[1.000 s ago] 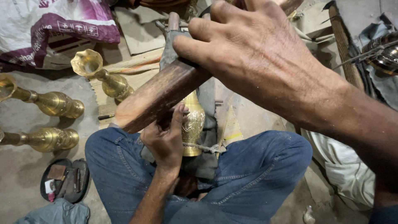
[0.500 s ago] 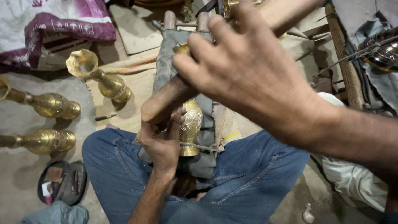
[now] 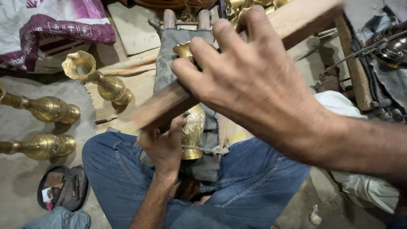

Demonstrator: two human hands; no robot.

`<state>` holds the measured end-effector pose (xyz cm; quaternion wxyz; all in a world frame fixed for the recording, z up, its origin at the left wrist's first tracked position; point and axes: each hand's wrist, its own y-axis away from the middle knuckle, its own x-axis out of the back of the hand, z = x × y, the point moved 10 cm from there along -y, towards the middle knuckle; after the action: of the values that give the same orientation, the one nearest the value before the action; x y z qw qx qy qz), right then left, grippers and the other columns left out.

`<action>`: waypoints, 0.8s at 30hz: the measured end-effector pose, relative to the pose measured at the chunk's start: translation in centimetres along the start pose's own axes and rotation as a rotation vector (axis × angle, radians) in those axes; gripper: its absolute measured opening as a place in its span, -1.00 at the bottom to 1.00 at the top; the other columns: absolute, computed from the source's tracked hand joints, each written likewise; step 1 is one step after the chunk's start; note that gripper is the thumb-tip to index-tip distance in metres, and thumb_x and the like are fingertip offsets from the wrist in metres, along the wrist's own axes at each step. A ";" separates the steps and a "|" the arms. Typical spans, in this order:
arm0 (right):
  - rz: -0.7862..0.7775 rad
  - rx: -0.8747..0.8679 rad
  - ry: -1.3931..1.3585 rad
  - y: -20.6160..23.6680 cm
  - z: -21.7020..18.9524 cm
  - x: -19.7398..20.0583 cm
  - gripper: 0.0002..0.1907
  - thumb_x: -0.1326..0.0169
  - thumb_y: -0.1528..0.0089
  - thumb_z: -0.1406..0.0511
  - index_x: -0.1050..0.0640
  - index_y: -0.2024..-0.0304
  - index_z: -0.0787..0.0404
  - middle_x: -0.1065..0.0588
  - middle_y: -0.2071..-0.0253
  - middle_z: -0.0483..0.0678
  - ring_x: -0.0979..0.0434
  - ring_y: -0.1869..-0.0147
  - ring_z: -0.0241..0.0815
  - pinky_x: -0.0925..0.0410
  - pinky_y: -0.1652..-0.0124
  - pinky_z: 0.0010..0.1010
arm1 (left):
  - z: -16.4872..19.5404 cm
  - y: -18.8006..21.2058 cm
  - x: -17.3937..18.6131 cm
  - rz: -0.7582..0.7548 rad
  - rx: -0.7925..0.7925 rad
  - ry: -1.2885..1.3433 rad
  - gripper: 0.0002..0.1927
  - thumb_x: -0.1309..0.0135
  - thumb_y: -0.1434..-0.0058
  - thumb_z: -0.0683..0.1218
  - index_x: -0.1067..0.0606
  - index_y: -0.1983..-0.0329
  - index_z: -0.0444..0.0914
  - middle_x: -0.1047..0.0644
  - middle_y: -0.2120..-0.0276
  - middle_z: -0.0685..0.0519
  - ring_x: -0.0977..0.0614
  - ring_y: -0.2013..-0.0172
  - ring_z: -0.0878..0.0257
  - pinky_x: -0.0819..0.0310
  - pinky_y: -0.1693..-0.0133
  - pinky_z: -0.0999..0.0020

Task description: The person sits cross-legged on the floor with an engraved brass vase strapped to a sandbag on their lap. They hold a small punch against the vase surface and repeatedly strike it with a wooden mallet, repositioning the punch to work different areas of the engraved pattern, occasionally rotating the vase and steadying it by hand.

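Head view: right hand gripping a wooden bar, fingers wrapped tight around it, bar slanting across and just above the brass vase and blurring at its lower end. Vase lying on a grey cloth between the knees, mouth pointing away, a cord crossing its base. Left hand pressing against the near side of the vase, fingers curled up under the bar; what they are pinching, if anything, cannot be told.

Sitting cross-legged in blue jeans, vase resting at the middle of the lap.

Left of the vase: another brass vase lying on a woven mat, flared mouth turned up and away. Farther left of the vase: two more brass vases lying on their sides on the grey floor, one beyond the other. Small dark pen-like tool lying on the mat between these and the held vase.

Below and left of the vase: open dark pouch holding small items. Far above-left: purple and white sack. Right of the vase: white cloth and shiny metal ware.
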<state>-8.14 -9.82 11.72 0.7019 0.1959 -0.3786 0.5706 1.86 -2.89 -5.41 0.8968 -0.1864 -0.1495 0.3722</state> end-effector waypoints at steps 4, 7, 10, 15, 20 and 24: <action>0.020 -0.045 -0.112 0.6 0.2 -0.4 -0.64 -0.19 -0.21 0.32 -0.48 -0.06 0.14 -0.56 0.15 -0.04 -0.61 0.01 -0.06 -0.33 -0.11 0.00 | -1.4 0.0 -0.1 -0.039 0.125 -0.035 -0.74 -0.39 -0.18 -0.15 -0.57 0.20 -0.39 -0.64 0.47 0.01 -0.63 0.46 0.29 -0.48 0.40 0.40; -0.038 -0.064 -0.094 0.9 0.5 -1.1 -0.74 -0.18 -0.32 0.28 -0.46 -0.03 0.13 -0.55 0.18 -0.04 -0.60 0.03 -0.04 -0.35 -0.07 -0.02 | 0.3 -0.2 -0.8 -0.081 -0.011 -0.142 -0.92 -0.27 -0.32 -0.21 -0.61 0.16 -0.31 -0.71 0.32 0.06 -0.77 0.28 0.33 -0.64 0.16 0.40; 0.013 -0.105 -0.165 0.6 1.5 -0.6 -0.75 -0.17 -0.33 0.29 -0.48 -0.05 0.12 -0.56 0.13 -0.04 -0.60 0.00 -0.08 -0.34 -0.12 -0.04 | -0.6 -0.5 -1.1 -0.063 0.169 0.130 -0.79 -0.26 -0.31 -0.17 -0.51 0.08 -0.35 -0.67 0.33 0.07 -0.72 0.36 0.37 -0.63 0.30 0.50; -0.086 -0.196 -0.491 -0.2 3.1 -2.6 -0.75 -0.09 -0.43 0.37 -0.42 -0.13 0.31 -0.53 0.11 0.12 -0.57 0.08 0.04 -0.32 0.08 0.02 | 0.5 -1.2 -1.4 -0.093 0.148 0.128 -0.82 -0.28 -0.34 -0.19 -0.50 0.12 -0.34 -0.65 0.33 0.05 -0.68 0.36 0.40 -0.64 0.30 0.51; -0.155 -0.159 -0.357 0.2 2.9 -3.3 -0.75 -0.05 -0.37 0.36 -0.41 -0.10 0.26 -0.53 0.13 0.10 -0.58 0.10 0.01 -0.40 0.10 -0.04 | 0.6 -1.4 -1.5 -0.089 0.152 0.110 -0.80 -0.28 -0.33 -0.18 -0.50 0.11 -0.35 -0.63 0.35 0.07 -0.65 0.36 0.42 -0.59 0.30 0.50; 0.158 -0.014 0.002 -0.1 2.0 0.6 -0.57 -0.10 -0.12 0.34 -0.44 -0.07 0.16 -0.57 0.10 0.02 -0.60 0.06 -0.11 -0.43 -0.02 -0.11 | 0.2 -1.6 -1.7 -0.116 0.197 0.101 -0.78 -0.30 -0.30 -0.17 -0.51 0.09 -0.35 -0.64 0.36 0.10 -0.66 0.38 0.43 -0.60 0.31 0.49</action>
<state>-8.62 -10.91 13.47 0.6563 0.1598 -0.3964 0.6218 1.59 -5.13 -4.73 0.9373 -0.1069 -0.0772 0.3225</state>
